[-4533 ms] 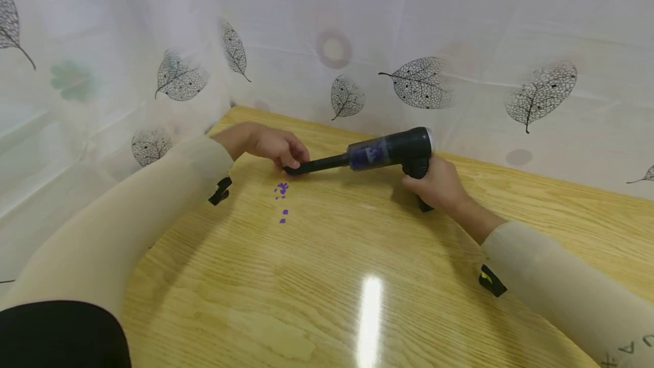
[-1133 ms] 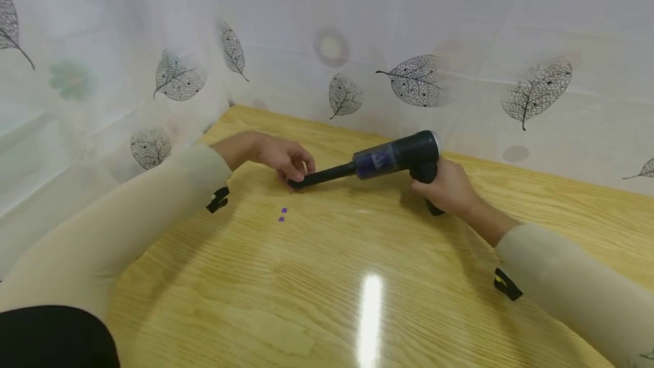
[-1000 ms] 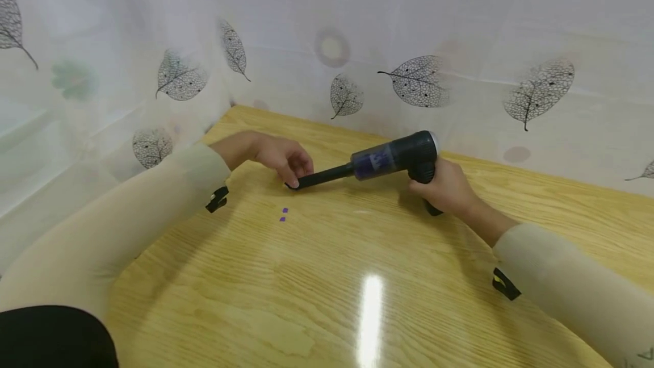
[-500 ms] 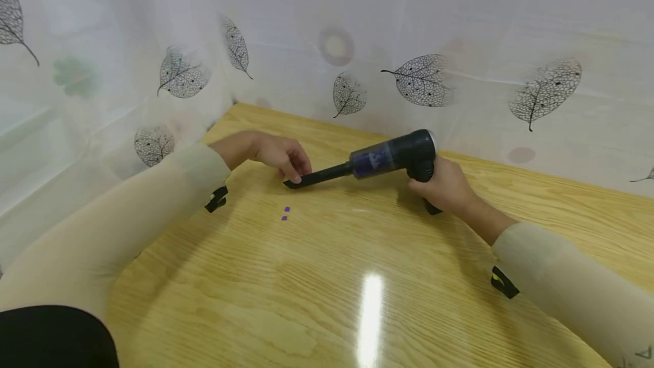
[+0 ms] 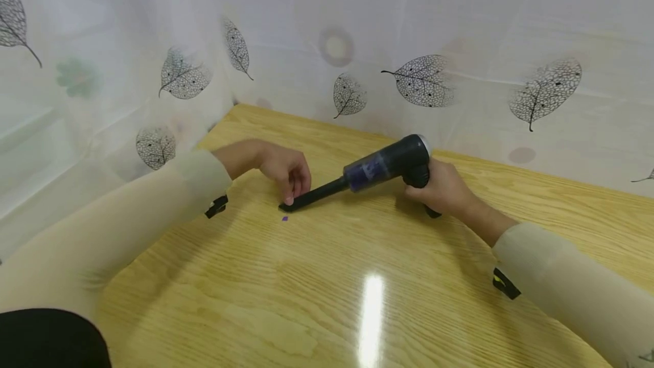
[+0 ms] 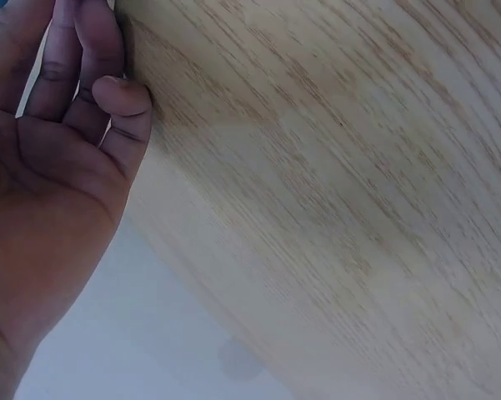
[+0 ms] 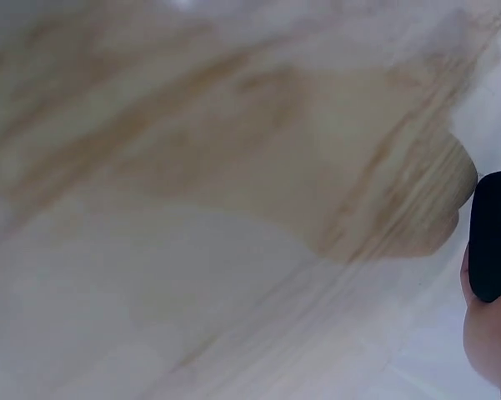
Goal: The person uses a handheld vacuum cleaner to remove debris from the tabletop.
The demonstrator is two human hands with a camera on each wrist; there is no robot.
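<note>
A black handheld vacuum cleaner (image 5: 403,159) with a see-through dust cup (image 5: 369,171) slants down to the left in the head view. Purple bits show inside the cup. My right hand (image 5: 444,189) grips its handle, whose black end (image 7: 493,237) enters the right wrist view at the right edge. The thumb and fingers of my left hand (image 5: 286,172) pinch the slim nozzle (image 5: 319,193) near its tip, low over the table. One small purple scrap (image 5: 285,218) lies just in front of the tip. In the left wrist view, my palm (image 6: 54,179) shows with curled fingers; the nozzle is hidden there.
The wooden table (image 5: 245,277) carries a bright light reflection in front. A white curtain (image 5: 286,44) with leaf prints stands along the back and left edges. Black straps with small devices (image 5: 217,206) sit at both wrists. A black rounded shape (image 5: 51,339) fills the lower left corner.
The nozzle tip has come down toward me, with my left hand on it. The purple cluster and one of the two separate scraps have gone from sight; one scrap stays visible.
</note>
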